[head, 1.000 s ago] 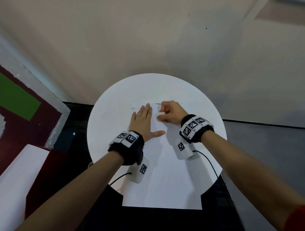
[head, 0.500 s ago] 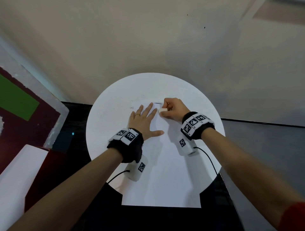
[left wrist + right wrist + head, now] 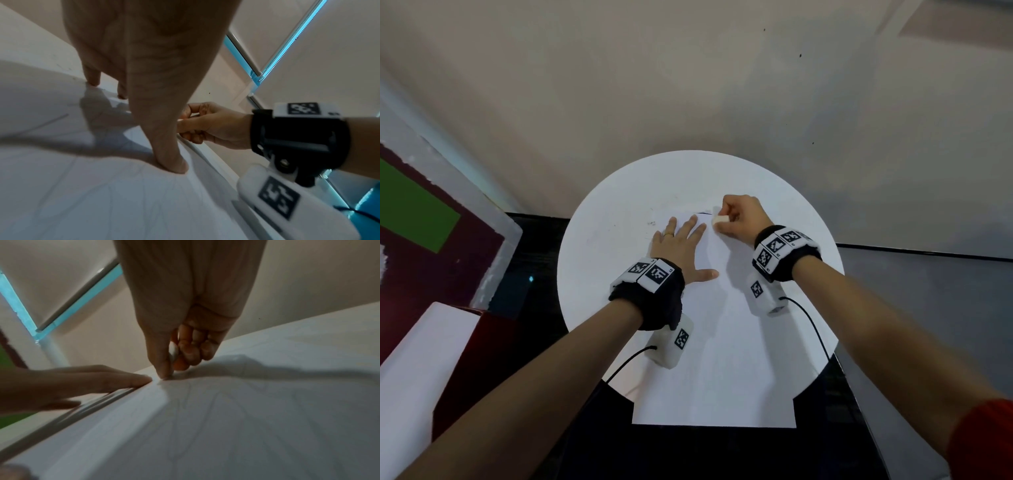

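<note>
A white sheet of paper (image 3: pixel 722 359) lies on a round white table (image 3: pixel 619 192), its near edge hanging past the table's front. My left hand (image 3: pixel 681 243) lies flat on the paper's upper left part, fingers spread, thumb out to the right. My right hand (image 3: pixel 739 219) pinches a small white eraser (image 3: pixel 719 219) between thumb and curled fingers, its end on the paper near the far edge, just right of my left fingertips. In the right wrist view the eraser (image 3: pixel 173 352) shows between thumb and fingers. A short dark line (image 3: pixel 703 213) sits at the paper's top edge.
A beige wall (image 3: pixel 688 85) rises close behind the table. A dark red and green board (image 3: pixel 421 222) leans at the left, with a white and red box (image 3: pixel 431 359) below it. Cables (image 3: pixel 815 329) run from both wrist cameras across the table. Dark floor lies below.
My right hand with the eraser has moved away from me up the paper toward its far edge. My left fingers have spread a little; the hand stays pressed on the sheet.
</note>
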`<action>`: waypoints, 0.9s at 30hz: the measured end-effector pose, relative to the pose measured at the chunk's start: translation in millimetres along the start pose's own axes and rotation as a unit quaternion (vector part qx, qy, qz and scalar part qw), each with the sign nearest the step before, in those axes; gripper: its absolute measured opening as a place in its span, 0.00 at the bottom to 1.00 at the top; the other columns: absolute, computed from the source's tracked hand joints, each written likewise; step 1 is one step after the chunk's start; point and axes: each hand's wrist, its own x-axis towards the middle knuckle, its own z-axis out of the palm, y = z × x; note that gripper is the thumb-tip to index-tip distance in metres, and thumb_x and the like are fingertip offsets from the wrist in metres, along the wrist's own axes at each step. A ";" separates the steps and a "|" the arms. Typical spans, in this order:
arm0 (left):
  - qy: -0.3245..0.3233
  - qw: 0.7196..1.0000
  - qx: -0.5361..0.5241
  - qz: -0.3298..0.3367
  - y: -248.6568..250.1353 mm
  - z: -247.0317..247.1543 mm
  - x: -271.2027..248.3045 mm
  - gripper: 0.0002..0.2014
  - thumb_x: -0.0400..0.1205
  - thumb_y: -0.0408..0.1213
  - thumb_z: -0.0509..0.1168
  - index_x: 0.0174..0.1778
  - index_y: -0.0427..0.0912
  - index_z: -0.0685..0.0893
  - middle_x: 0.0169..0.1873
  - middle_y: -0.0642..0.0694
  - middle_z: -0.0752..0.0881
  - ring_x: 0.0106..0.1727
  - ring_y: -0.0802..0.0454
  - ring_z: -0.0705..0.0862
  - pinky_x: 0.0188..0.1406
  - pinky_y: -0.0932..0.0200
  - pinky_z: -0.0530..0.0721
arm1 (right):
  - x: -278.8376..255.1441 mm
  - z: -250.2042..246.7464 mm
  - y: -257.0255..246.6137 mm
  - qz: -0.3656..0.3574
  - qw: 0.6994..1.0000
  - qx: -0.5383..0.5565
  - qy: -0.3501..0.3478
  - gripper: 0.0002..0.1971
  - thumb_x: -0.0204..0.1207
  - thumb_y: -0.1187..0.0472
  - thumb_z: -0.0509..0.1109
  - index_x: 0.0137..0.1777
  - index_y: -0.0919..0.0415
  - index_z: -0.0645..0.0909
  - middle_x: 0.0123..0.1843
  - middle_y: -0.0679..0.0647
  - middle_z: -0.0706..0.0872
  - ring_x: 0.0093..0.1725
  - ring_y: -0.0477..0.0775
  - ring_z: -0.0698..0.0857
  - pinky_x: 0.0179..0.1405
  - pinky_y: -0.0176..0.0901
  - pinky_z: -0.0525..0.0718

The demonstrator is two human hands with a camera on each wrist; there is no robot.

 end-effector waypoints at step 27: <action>-0.010 1.000 -0.012 0.009 20.6 1.3 12.5 0.50 0.80 0.61 0.62 0.85 0.41 0.38 0.84 0.47 0.35 0.84 0.39 0.36 0.82 0.41 0.43 | -9.2 -7.6 11.7 0.018 0.998 0.052 -0.005 0.15 0.67 0.72 0.76 0.30 0.59 0.72 0.29 0.65 0.81 0.31 0.58 0.80 0.34 0.55 0.84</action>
